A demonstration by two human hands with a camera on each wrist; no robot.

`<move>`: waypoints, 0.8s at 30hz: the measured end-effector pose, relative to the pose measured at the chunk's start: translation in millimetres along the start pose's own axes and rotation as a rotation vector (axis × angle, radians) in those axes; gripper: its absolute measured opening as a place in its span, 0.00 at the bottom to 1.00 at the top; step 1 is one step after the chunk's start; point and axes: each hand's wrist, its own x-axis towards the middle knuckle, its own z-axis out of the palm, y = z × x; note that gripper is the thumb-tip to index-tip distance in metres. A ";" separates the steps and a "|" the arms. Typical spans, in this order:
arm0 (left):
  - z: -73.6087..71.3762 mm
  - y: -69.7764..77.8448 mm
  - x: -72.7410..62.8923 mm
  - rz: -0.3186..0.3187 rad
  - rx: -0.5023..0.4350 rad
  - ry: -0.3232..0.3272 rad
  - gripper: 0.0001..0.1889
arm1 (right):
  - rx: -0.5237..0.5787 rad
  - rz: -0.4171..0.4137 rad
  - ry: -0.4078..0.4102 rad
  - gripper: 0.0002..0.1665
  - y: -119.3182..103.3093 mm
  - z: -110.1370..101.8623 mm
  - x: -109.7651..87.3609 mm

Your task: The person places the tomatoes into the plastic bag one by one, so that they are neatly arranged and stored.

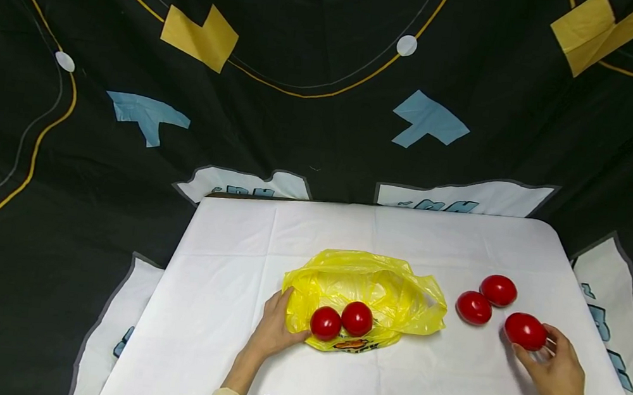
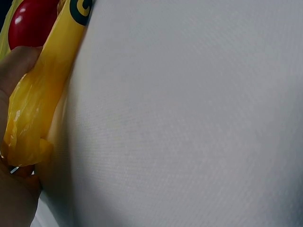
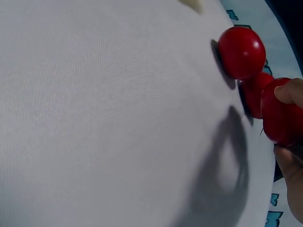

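High head view, forward-down; close wrist views, yellow bag (image 1: pixel 344 269) common with the left, red balls (image 3: pixel 242 53) with the right.

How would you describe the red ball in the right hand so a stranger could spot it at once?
On the white tablecloth, look right of the yellow plastic bag to two glossy red balls. Just right of them, nearer the person, is a third red ball. Unlike those two neighbours, it is held in the person's right hand.
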 end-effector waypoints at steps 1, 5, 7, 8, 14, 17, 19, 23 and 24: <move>-0.1 -0.1 0.1 0.000 0.000 0.000 0.57 | -0.013 -0.008 0.009 0.48 -1.0 -0.6 -0.9; 0.2 -0.6 0.4 -0.005 0.001 -0.001 0.57 | 0.028 -0.005 0.004 0.48 -7.1 -3.5 -4.2; 0.3 -0.6 0.4 -0.007 0.000 -0.002 0.57 | 0.027 0.000 -0.002 0.48 -11.5 -5.2 -6.3; 0.4 -0.5 0.4 -0.008 0.000 -0.002 0.57 | 0.045 0.009 -0.011 0.48 -13.6 -6.2 -7.2; 0.4 -0.1 0.2 -0.011 -0.001 -0.002 0.57 | 0.068 0.011 -0.018 0.49 -25.0 -10.4 -16.5; 0.4 -0.1 0.1 -0.014 0.000 -0.002 0.57 | 0.082 -0.013 -0.014 0.49 -29.5 -12.0 -20.5; 0.3 0.1 -0.1 -0.014 0.002 -0.001 0.57 | 0.089 -0.032 -0.012 0.49 -32.7 -12.5 -22.7; 0.5 0.0 -0.3 -0.015 0.000 -0.001 0.56 | 0.102 -0.073 -0.014 0.48 -38.8 -12.3 -25.9; 0.6 -0.1 -0.4 -0.015 0.000 -0.001 0.56 | 0.108 -0.081 -0.013 0.48 -40.2 -12.3 -26.7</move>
